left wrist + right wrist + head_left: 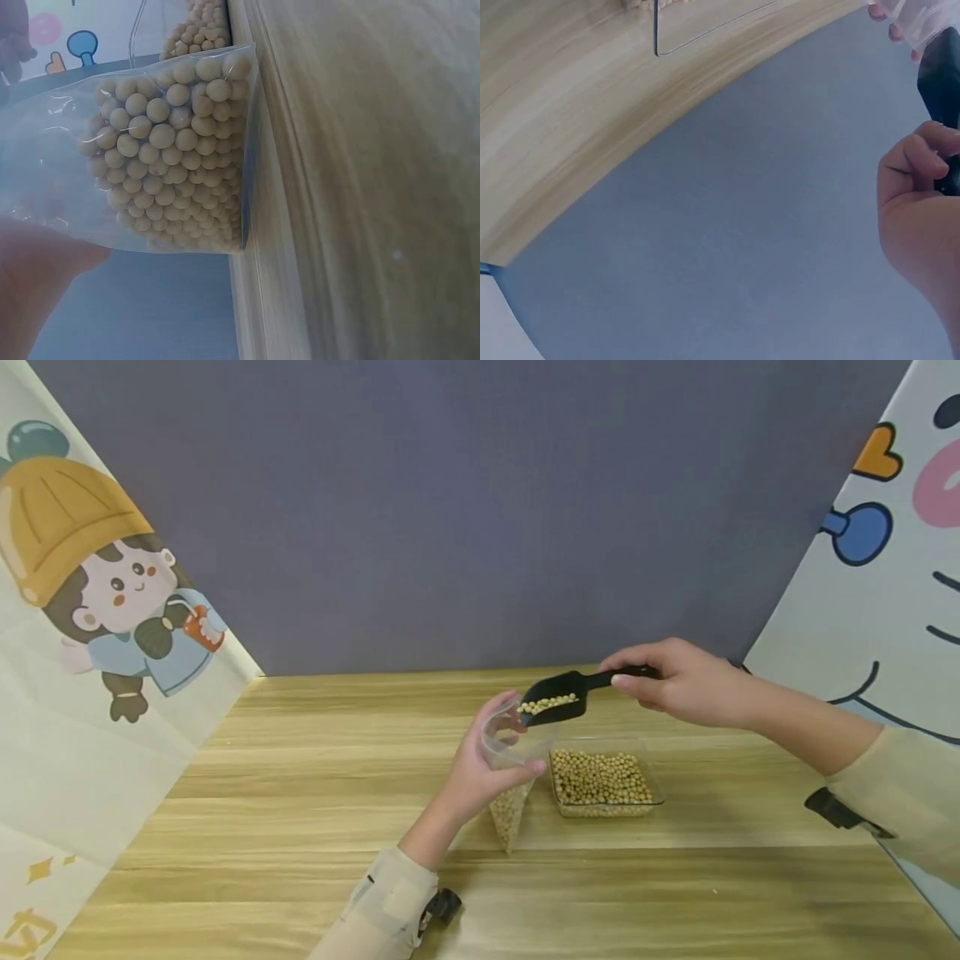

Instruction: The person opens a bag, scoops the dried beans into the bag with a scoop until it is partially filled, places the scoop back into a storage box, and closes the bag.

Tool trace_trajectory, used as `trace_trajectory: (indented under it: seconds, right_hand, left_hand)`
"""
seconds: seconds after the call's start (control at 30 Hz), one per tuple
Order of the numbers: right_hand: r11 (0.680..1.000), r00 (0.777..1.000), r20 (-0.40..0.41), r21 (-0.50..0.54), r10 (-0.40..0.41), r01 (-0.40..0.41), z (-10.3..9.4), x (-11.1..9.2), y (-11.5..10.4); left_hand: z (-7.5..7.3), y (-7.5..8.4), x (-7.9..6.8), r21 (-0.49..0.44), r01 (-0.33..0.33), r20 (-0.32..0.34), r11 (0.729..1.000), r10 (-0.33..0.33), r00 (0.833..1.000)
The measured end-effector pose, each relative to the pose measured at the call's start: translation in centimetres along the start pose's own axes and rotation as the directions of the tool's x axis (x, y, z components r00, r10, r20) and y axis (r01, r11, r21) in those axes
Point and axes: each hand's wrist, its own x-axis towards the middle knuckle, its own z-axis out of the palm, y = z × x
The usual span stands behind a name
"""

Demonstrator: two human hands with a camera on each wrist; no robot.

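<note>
With curled fingers my right hand (686, 685) grips the handle of a black scoop (562, 697). Soybeans (549, 702) lie in the scoop, whose lip overlaps the mouth of a clear plastic bag (517, 739) in the head view. My left hand (480, 768) holds this bag around its top, thumb on the near side, and its mouth is spread. Soybeans (172, 157) fill the lower part of the bag in the left wrist view, its bottom close to the tabletop. In the right wrist view the scoop (941, 75) shows only partly, at the frame's edge.
Right of the bag, a clear rectangular container (607, 811) of soybeans stands on the wooden table (300, 793). A grey wall (480, 510) rises behind the table. Cartoon-printed panels (150, 610) flank it on both sides.
</note>
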Motion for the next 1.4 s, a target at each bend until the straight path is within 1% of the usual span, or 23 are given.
trace_trajectory:
  seconds: [0.2,0.3,0.43,0.53,0.63,0.7,0.8,0.93,1.0,1.07,1.2,1.27,1.33,1.4]
  right_hand:
    - [0.995,1.000,-0.017,-0.104,-0.007,0.006,-0.2,0.3,-1.2]
    - [0.991,0.999,-0.031,-0.130,-0.025,0.020,-0.1,0.3,-1.9]
    - [0.989,0.998,-0.029,-0.139,-0.054,0.050,-0.1,0.2,-2.8]
    - [0.988,0.998,-0.015,-0.142,-0.065,0.062,0.0,0.2,-3.2]
    - [0.987,0.998,-0.012,-0.146,-0.067,0.064,0.0,0.1,-3.4]
    - [0.986,0.998,-0.023,-0.152,-0.066,0.062,-0.2,0.0,-3.3]
    - [0.980,0.996,-0.065,-0.190,-0.068,0.055,-0.7,-0.4,-2.9]
    - [0.968,0.993,-0.115,-0.252,-0.034,0.004,-1.4,-1.1,-1.2]
    - [0.961,0.993,-0.122,-0.277,-0.006,-0.028,-1.5,-1.6,0.2]
    - [0.957,0.993,-0.114,-0.285,0.025,-0.056,-1.2,-2.0,2.0]
    - [0.954,0.997,-0.052,-0.290,0.057,-0.069,0.8,-2.8,5.7]
    - [0.950,0.998,-0.020,-0.307,0.056,-0.059,2.0,-3.2,7.3]
    - [0.947,0.999,0.000,-0.317,0.054,-0.051,3.1,-3.6,8.5]
    - [0.949,0.999,0.001,-0.311,0.049,-0.047,3.9,-4.0,9.4]
  left_hand:
    - [-0.1,0.1,-0.1,-0.009,0.080,0.004,0.997,-0.080,0.997]
    - [-0.2,0.1,-0.1,-0.009,0.087,0.008,0.996,-0.086,0.996]
    - [-0.3,-0.1,0.0,-0.005,0.034,0.008,0.999,-0.034,0.999]
    - [-0.3,-0.2,0.1,-0.001,0.011,0.005,1.000,-0.011,1.000]
    - [-0.4,-0.2,0.0,0.003,0.014,0.002,1.000,-0.014,1.000]
    - [-0.4,-0.1,0.0,0.006,0.008,-0.001,1.000,-0.008,1.000]
    - [-0.4,0.0,0.0,0.005,-0.019,-0.003,1.000,0.019,1.000]
    - [-0.4,0.2,0.1,0.013,-0.048,-0.007,0.999,0.048,0.999]
    - [-0.4,0.2,0.2,0.008,-0.058,-0.009,0.998,0.058,0.998]
    - [-0.4,0.2,0.3,0.006,-0.063,-0.012,0.998,0.063,0.998]
    - [-0.4,0.1,0.2,0.001,-0.062,-0.027,0.998,0.062,0.998]
    - [-0.5,0.1,0.2,-0.002,-0.062,-0.032,0.998,0.062,0.998]
    - [-0.5,0.1,0.2,-0.007,-0.060,-0.034,0.998,0.060,0.998]
    - [-0.4,0.1,0.2,-0.010,-0.059,-0.033,0.998,0.059,0.998]
